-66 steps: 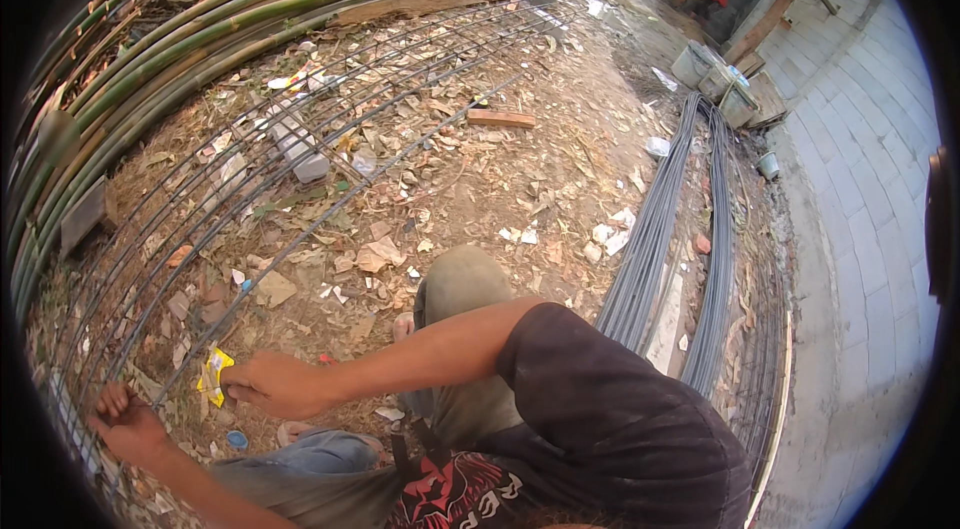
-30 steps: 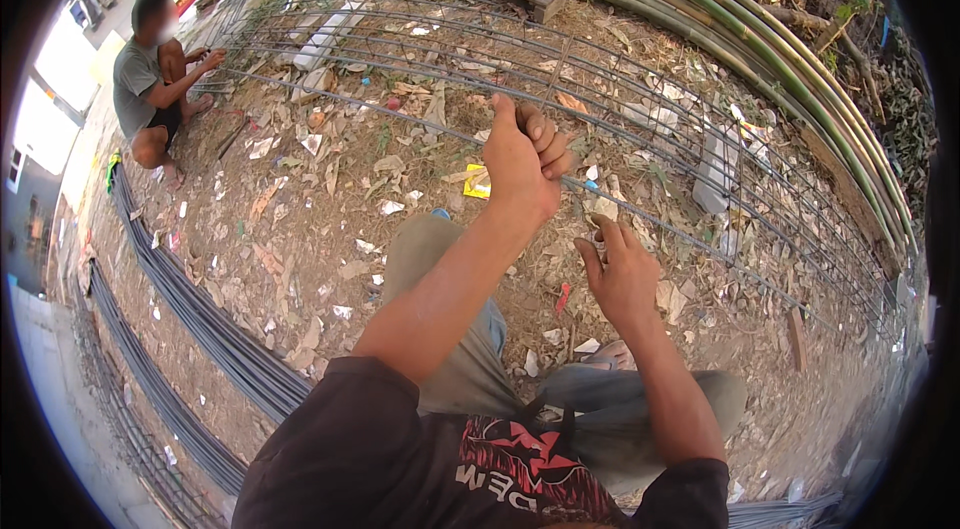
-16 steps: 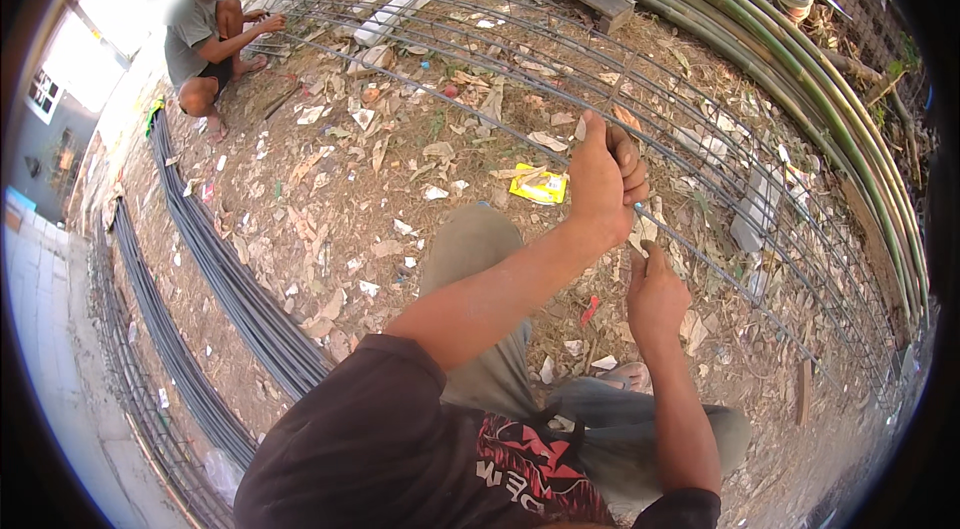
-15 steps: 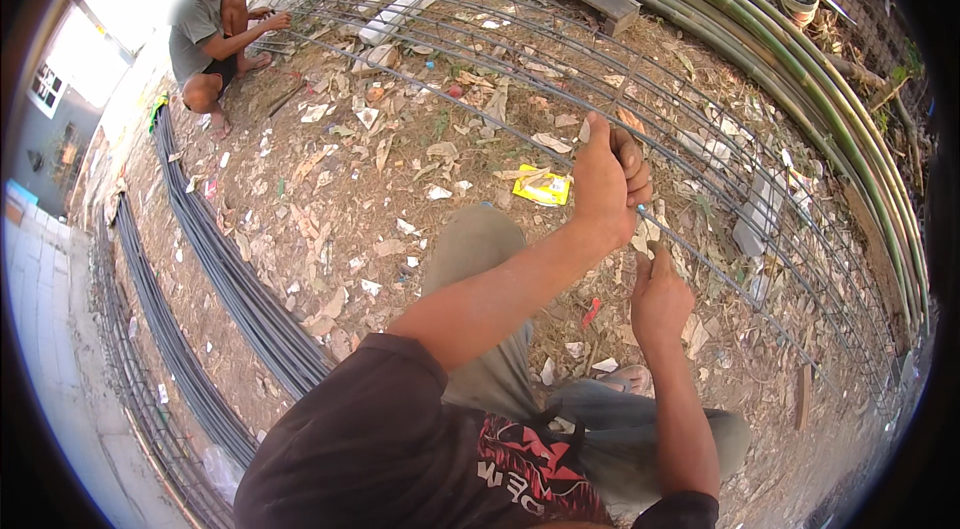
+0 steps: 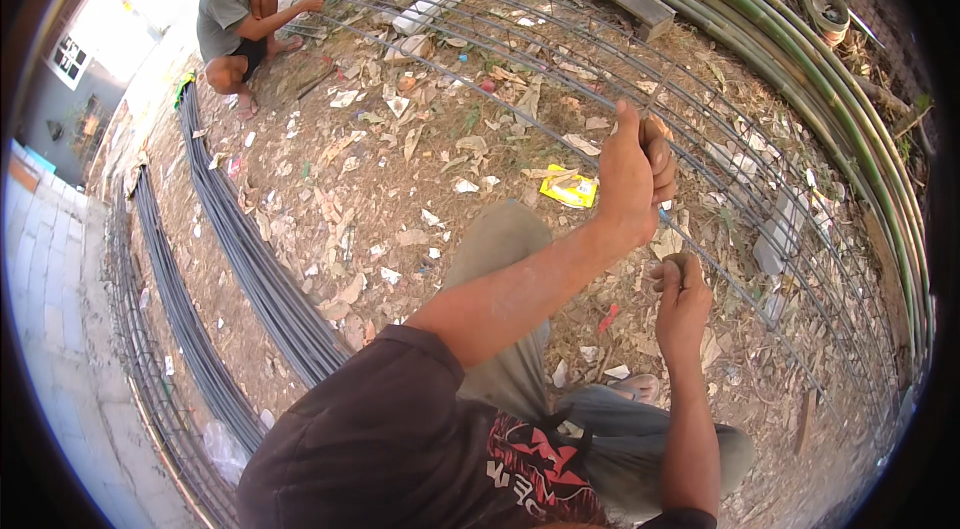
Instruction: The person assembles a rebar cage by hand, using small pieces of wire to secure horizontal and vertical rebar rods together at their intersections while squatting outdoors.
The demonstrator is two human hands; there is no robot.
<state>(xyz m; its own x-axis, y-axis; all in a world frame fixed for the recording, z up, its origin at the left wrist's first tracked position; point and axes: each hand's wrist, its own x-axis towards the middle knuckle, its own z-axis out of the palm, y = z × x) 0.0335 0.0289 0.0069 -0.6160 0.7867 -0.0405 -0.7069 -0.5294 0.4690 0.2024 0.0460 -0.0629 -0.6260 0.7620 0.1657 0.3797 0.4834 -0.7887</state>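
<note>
A frame of long thin steel bars runs from the far left to the right, with crosspieces tying several bars together. My left hand is closed around the nearest bar, its thumb pointing up and its fingers curled. A small blue bit shows on the bar just under that hand. Below the bar, my right hand is closed with bent fingertips pinched together. Whatever lies between those fingertips is too small or hidden to make out.
A co-worker squats at the far left end of the bars. Pale blocks lie under the frame. Bundled steel rods lie on the left; bamboo poles curve along the right. A yellow packet lies among the leaf litter.
The whole view has shifted, so the scene sits farther right. My right hand has drawn slightly down from the bar, its fingers more bent. My left hand keeps its grip.
</note>
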